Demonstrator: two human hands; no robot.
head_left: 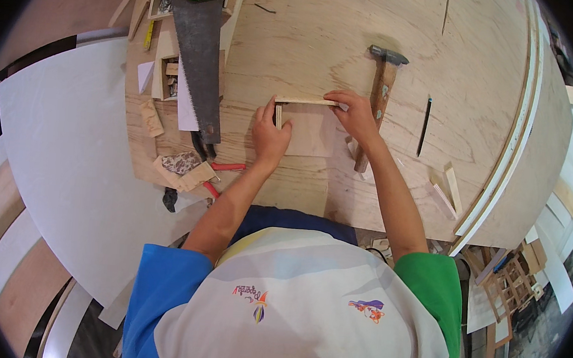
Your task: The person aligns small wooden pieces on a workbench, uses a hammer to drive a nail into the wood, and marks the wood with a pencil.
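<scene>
A thin wooden strip (306, 101) runs crosswise in front of me on the plywood tabletop. It meets a shorter strip (278, 116) at its left end, forming a corner along a square wooden panel (314, 131). My left hand (269, 138) is closed around the short strip at that corner, thumb on its inner side and fingers outside. The right end of the long strip is pinched between the thumb and fingers of my right hand (356, 119). Just beside my right hand lies a hammer (381, 95), head pointing away from me.
A handsaw (198, 58) with a green handle lies at left over small wooden boxes (168, 79). Red-handled pliers (228, 167) and wood offcuts (186, 172) are near my left forearm. A pencil (425, 126) and small strips (451, 186) lie right, before long white-edged strips (513, 139).
</scene>
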